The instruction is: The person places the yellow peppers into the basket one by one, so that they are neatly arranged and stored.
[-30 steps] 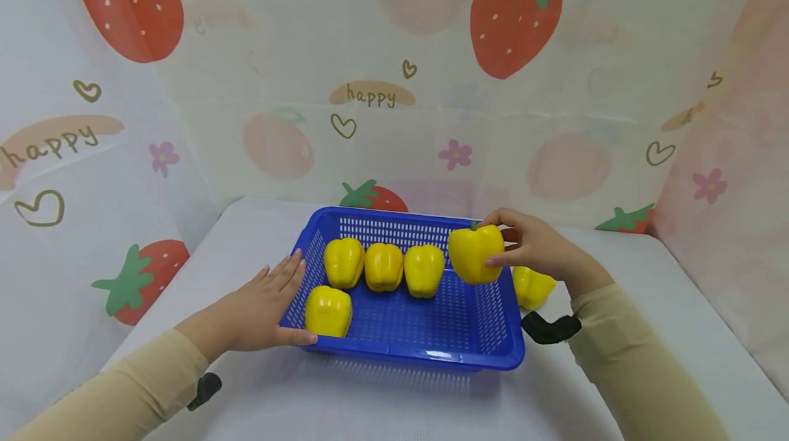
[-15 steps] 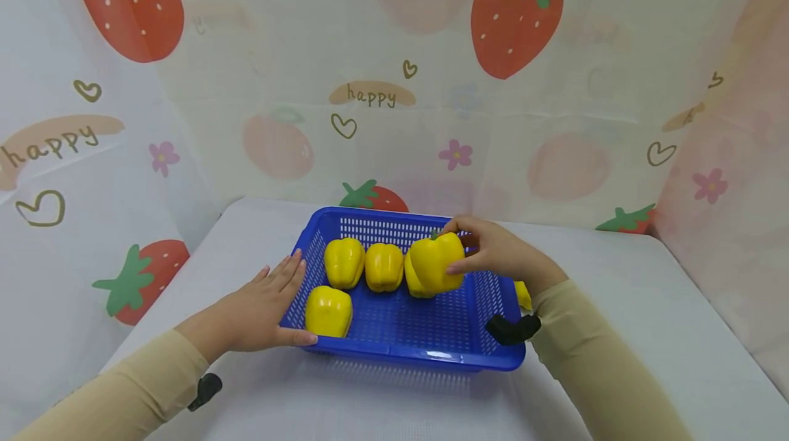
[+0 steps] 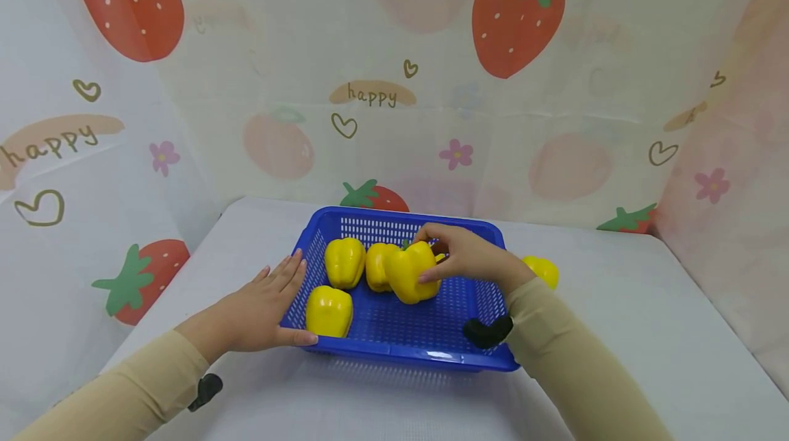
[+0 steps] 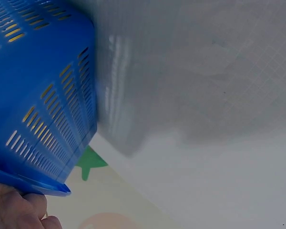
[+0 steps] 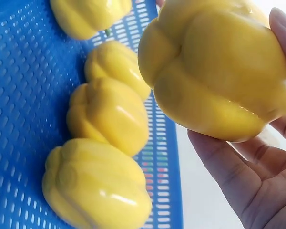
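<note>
My right hand point(image 3: 471, 256) grips a yellow bell pepper point(image 3: 408, 273) by its side, thumb in front, above the blue basket's floor. Close up in the right wrist view, the gripped pepper point(image 5: 219, 71) shows its lobed end between thumb and fingers. My left hand point(image 3: 259, 307) rests on the left rim of the blue basket point(image 3: 394, 350), its fingers straight and its thumb at the front corner. Inside lie more yellow peppers: one at the back left point(image 3: 345, 263), one beside it point(image 3: 378, 268), one at the front left point(image 3: 329, 311), and one mostly hidden behind the held pepper.
Outside the basket, another yellow pepper point(image 3: 542, 271) lies on the white table point(image 3: 616, 290), partly behind the right forearm. A strawberry-printed cloth point(image 3: 394, 140) hangs behind the table. Slotted walls point(image 4: 52, 124) of the basket show in the left wrist view.
My right hand has carried the held pepper leftward and lower, from the basket's right side to its middle, now overlapping the row of peppers. The left hand has stayed on the rim.
</note>
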The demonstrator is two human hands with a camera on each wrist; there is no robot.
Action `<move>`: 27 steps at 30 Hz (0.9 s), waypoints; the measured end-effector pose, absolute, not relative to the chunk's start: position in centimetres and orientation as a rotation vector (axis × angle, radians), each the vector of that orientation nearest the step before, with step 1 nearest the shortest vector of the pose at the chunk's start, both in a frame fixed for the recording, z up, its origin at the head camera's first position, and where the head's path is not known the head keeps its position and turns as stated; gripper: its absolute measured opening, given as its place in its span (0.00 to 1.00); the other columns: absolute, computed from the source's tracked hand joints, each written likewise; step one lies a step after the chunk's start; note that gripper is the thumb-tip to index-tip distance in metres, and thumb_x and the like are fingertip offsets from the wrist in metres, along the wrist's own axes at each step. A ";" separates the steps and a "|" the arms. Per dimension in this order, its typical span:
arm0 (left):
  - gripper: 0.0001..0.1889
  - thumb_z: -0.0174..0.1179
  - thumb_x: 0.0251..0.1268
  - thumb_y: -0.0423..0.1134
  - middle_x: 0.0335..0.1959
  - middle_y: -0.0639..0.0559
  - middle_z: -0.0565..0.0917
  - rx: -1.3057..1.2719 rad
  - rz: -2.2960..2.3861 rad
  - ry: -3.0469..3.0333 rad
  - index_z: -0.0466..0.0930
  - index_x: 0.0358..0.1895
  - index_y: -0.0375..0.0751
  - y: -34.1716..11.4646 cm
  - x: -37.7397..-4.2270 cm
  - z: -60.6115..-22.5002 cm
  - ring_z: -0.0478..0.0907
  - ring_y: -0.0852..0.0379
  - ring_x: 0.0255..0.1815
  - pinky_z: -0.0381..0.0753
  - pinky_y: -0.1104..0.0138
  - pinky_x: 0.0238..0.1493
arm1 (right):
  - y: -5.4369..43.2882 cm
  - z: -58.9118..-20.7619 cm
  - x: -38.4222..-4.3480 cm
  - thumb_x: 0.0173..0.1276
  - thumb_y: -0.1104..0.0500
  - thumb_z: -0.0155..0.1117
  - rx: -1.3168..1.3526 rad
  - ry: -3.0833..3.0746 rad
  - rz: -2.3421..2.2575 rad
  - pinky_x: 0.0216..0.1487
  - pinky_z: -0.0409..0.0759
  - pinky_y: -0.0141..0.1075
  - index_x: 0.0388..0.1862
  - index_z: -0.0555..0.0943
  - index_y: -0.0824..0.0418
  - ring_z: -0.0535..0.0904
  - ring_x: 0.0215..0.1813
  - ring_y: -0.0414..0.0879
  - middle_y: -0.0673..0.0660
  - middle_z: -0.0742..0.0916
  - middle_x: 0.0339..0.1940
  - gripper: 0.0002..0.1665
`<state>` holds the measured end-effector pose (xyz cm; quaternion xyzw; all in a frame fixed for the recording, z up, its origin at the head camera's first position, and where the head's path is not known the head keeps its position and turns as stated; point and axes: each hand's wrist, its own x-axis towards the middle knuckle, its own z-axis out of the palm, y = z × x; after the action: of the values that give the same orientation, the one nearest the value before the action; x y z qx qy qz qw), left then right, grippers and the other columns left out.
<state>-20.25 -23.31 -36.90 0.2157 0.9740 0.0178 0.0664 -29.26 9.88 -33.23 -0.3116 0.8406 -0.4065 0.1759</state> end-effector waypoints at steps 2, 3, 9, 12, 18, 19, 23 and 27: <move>0.61 0.40 0.43 0.80 0.73 0.39 0.39 0.652 0.055 2.938 0.41 0.71 0.33 -23.3 -20.2 -36.9 0.39 0.42 0.73 0.44 0.45 0.67 | 9.5 -33.3 -29.3 0.45 0.41 0.74 -0.889 2.389 -1.124 0.47 0.79 0.38 0.45 0.73 0.46 0.77 0.48 0.47 0.49 0.80 0.45 0.29; 0.61 0.40 0.43 0.80 0.73 0.39 0.39 0.653 0.054 2.939 0.41 0.71 0.33 -23.3 -20.2 -36.9 0.39 0.42 0.73 0.44 0.45 0.67 | 9.3 -33.4 -29.4 0.45 0.41 0.74 -0.894 2.391 -1.110 0.48 0.79 0.38 0.45 0.73 0.46 0.77 0.48 0.46 0.49 0.80 0.45 0.29; 0.61 0.40 0.43 0.80 0.73 0.39 0.39 0.658 0.060 2.936 0.41 0.71 0.33 -23.2 -20.2 -36.7 0.39 0.42 0.73 0.43 0.45 0.67 | 8.1 -34.0 -29.8 0.47 0.43 0.73 -0.944 2.386 -1.031 0.47 0.79 0.36 0.45 0.72 0.48 0.76 0.49 0.45 0.48 0.79 0.46 0.29; 0.61 0.40 0.43 0.80 0.73 0.39 0.39 0.657 0.066 2.935 0.41 0.71 0.33 -23.2 -20.2 -36.6 0.39 0.42 0.73 0.43 0.45 0.67 | 7.5 -34.3 -30.0 0.47 0.43 0.73 -0.951 2.386 -0.999 0.46 0.79 0.35 0.46 0.72 0.49 0.76 0.49 0.45 0.48 0.79 0.45 0.29; 0.61 0.40 0.43 0.80 0.73 0.39 0.39 0.652 0.062 2.934 0.41 0.71 0.33 -23.2 -20.2 -36.7 0.39 0.42 0.73 0.43 0.45 0.67 | 6.3 -35.0 -30.2 0.46 0.41 0.73 -0.939 2.383 -0.910 0.45 0.78 0.33 0.45 0.73 0.47 0.75 0.47 0.45 0.47 0.79 0.43 0.29; 0.61 0.40 0.43 0.80 0.73 0.39 0.39 0.651 0.062 2.934 0.41 0.71 0.33 -23.2 -20.2 -36.7 0.38 0.42 0.73 0.43 0.45 0.67 | 6.1 -35.2 -30.2 0.46 0.41 0.73 -0.943 2.381 -0.893 0.46 0.78 0.34 0.44 0.73 0.47 0.75 0.47 0.45 0.47 0.80 0.43 0.29; 0.62 0.40 0.43 0.80 0.73 0.39 0.39 0.650 0.062 2.936 0.41 0.71 0.33 -23.2 -20.2 -36.7 0.38 0.42 0.73 0.43 0.45 0.67 | 5.5 -35.6 -30.3 0.45 0.39 0.73 -0.929 2.406 -0.811 0.46 0.78 0.34 0.44 0.73 0.45 0.75 0.46 0.44 0.46 0.80 0.43 0.29; 0.62 0.40 0.42 0.80 0.73 0.39 0.39 0.652 0.065 2.938 0.42 0.71 0.33 -23.3 -20.2 -36.8 0.39 0.42 0.73 0.43 0.45 0.67 | 5.1 -36.1 -30.4 0.43 0.38 0.72 -0.905 2.433 -0.740 0.45 0.77 0.33 0.45 0.73 0.44 0.75 0.44 0.44 0.46 0.79 0.43 0.31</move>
<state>-20.23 -23.25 -36.82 0.2162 0.9739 0.0217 0.0658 -30.39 5.10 -36.08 -0.3272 0.8794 -0.2674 0.2193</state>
